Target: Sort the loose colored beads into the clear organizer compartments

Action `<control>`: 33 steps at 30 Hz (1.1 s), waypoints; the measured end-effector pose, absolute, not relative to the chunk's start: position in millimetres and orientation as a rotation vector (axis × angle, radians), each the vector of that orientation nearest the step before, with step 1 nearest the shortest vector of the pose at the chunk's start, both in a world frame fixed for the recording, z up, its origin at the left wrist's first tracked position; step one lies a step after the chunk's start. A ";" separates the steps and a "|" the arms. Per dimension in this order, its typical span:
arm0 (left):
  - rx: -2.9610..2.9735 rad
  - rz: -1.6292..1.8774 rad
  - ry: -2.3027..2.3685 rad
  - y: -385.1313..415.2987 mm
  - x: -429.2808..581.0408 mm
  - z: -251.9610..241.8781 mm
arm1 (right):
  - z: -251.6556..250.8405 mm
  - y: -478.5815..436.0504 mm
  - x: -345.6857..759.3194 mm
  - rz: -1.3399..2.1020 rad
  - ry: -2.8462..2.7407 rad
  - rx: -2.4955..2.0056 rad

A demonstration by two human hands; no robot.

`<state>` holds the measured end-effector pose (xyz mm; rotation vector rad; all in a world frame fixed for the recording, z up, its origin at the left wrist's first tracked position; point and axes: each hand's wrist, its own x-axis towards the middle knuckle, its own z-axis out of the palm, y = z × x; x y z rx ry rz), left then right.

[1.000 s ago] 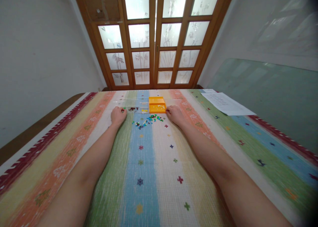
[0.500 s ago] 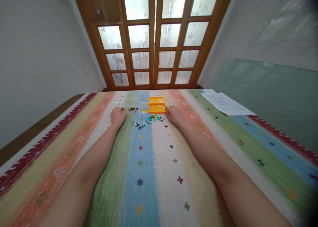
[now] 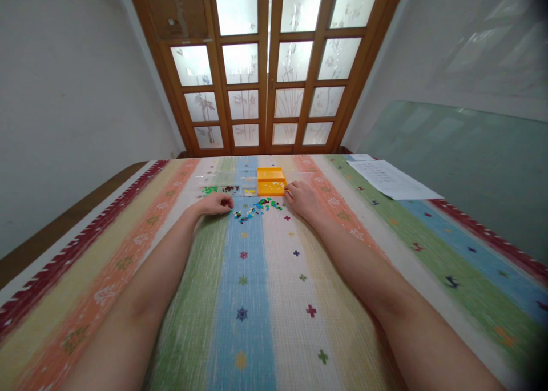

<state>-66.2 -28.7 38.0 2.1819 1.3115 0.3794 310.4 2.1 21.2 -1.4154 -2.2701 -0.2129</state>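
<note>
My left hand (image 3: 216, 204) is closed, its fingertips pinched together at the left end of a scattered pile of small coloured pieces (image 3: 258, 207). Whatever lies between those fingertips is too small to make out. Just beyond it stand clear compartments with green pieces (image 3: 209, 190), dark red pieces (image 3: 231, 189) and yellow pieces (image 3: 249, 192). An orange box (image 3: 271, 174) with its lid up holds small white pieces. My right hand (image 3: 302, 198) has curled fingers closed on the box's right front edge.
A striped, patterned cloth (image 3: 244, 277) covers the table. Printed paper sheets (image 3: 389, 178) lie at the far right, beside a pale green glass-like panel (image 3: 471, 151). Wooden doors with glass panes (image 3: 268, 88) rise behind the table.
My left hand has moved right and toward me, from the green pieces' compartment to the loose pile, uncovering the green pieces. My right hand stays at the orange box.
</note>
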 end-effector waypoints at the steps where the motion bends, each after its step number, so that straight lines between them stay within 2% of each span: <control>1: 2.175 0.372 1.306 -28.9 -66.2 37.9 | 22.0 1.1 309.5 -0.228 -2.258 -1.409; 23: 2.098 0.335 1.133 -32.3 -61.7 43.7 | 22.8 -8.2 298.7 -0.125 -2.363 -1.241; 33: 2.008 0.535 1.223 -30.1 -68.7 34.6 | 22.5 -45.6 245.6 0.039 -2.604 -0.842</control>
